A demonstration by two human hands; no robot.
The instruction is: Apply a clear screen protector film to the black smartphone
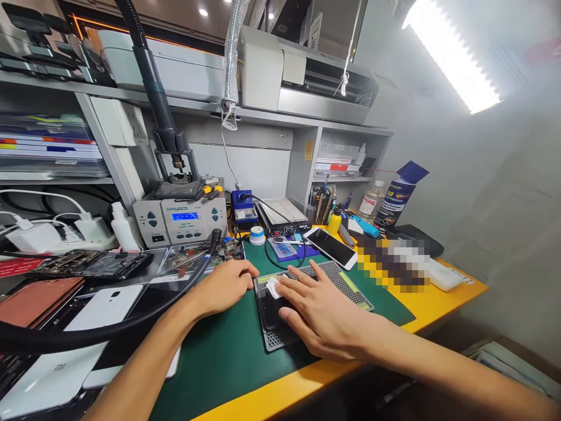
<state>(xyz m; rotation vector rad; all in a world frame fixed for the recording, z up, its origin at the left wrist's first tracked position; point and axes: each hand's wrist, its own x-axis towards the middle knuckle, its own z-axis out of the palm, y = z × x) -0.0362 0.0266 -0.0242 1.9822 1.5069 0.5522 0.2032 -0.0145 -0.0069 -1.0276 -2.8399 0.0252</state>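
Observation:
A black phone [270, 311] lies on a grey perforated mat [274, 340] on the green work mat. My right hand [322, 310] reaches over the phone with its fingers stretched forward, pressing a crumpled white tissue [274, 287] against the phone's upper part. The hand hides much of the phone. My left hand [228, 285] rests on the green mat just left of the perforated mat, its fingers curled in and nothing visible in them. A white-framed phone [332, 247] lies behind the perforated mat, apart from both hands.
At the left are several phones and a white phone back [50, 374], crossed by a black hose [131, 330]. A hot-air station [184, 219] stands behind. Toward the back right are a yellow bottle [334, 222] and a spray can [397, 202]. The yellow table edge [263, 403] is in front.

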